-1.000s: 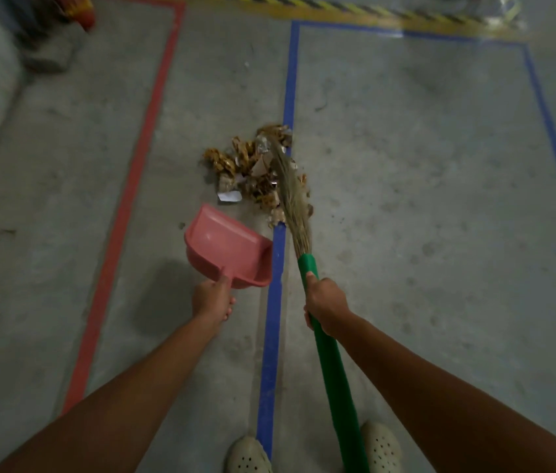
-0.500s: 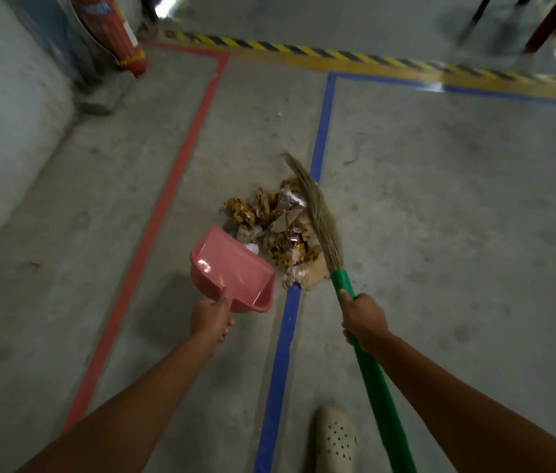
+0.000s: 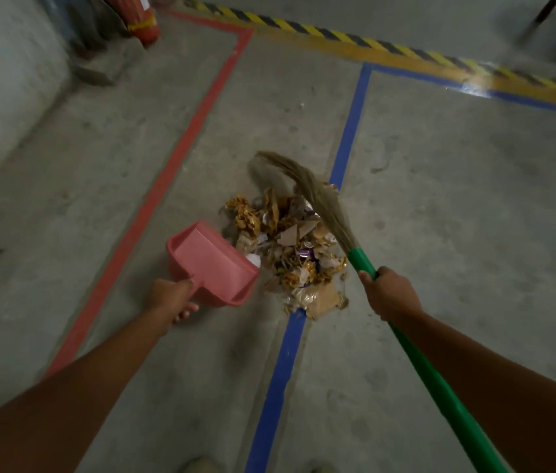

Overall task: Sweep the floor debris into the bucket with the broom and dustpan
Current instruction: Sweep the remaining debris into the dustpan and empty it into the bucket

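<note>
A pile of debris (image 3: 290, 247), crumpled gold wrappers, paper and cardboard scraps, lies on the concrete floor over a blue tape line. My left hand (image 3: 170, 298) grips the handle of a pink dustpan (image 3: 213, 264), whose open mouth touches the pile's left side. My right hand (image 3: 390, 295) grips the green handle of the broom (image 3: 402, 336). The broom's straw bristles (image 3: 314, 196) curve over the far right side of the pile. No bucket is in view.
A red tape line (image 3: 153, 203) runs along the left, a blue tape line (image 3: 283, 370) down the middle. A yellow-black hazard strip (image 3: 389, 52) crosses the far floor. A red fire extinguisher (image 3: 140, 18) stands by the grey wall (image 3: 0, 80) at far left.
The dustpan has come down against the pile's left edge. The broom bristles have swung behind the pile and drawn the debris closer to the pan. The view has tilted forward.
</note>
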`<state>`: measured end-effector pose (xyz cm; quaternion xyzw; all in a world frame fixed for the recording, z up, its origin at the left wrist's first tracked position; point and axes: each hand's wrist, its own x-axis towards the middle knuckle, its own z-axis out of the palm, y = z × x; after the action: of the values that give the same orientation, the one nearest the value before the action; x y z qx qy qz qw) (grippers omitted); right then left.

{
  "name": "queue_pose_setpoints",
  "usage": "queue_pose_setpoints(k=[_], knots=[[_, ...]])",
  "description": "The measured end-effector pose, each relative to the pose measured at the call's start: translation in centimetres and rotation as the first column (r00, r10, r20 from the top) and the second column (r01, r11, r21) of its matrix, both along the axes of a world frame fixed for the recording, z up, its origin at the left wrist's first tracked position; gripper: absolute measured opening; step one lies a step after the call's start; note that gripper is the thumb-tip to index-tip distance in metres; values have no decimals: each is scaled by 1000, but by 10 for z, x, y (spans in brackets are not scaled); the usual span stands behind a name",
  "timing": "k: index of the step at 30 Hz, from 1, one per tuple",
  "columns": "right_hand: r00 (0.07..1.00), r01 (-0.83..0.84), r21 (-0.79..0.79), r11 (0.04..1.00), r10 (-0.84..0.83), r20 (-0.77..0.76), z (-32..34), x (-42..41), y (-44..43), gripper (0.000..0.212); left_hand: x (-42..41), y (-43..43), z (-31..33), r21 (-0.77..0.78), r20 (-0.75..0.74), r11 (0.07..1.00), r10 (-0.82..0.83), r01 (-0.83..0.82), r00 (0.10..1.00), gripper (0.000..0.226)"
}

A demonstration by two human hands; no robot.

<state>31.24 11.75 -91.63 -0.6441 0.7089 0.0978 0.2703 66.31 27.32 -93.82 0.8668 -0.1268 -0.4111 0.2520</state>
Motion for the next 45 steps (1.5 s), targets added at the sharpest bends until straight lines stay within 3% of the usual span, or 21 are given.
queue_pose_setpoints(k=[10, 22, 36, 45], knots=[[940, -283, -46, 958, 267, -211, -60, 29, -33, 39, 71, -15, -51, 140, -14, 989, 56, -54, 998, 27], [877, -453, 35, 891, 453, -163, -101, 27, 22, 37, 71, -61, -88, 51, 6, 998, -35, 34, 999, 35], [875, -468, 15, 883, 466, -134, -99, 32, 58, 38, 66, -25, -101, -138, -59, 990, -22, 14, 998, 29], [897, -432, -35, 901, 426, -115, -73, 25, 64, 40, 52, -21, -72, -240, -70, 970, 7, -23, 998, 30]])
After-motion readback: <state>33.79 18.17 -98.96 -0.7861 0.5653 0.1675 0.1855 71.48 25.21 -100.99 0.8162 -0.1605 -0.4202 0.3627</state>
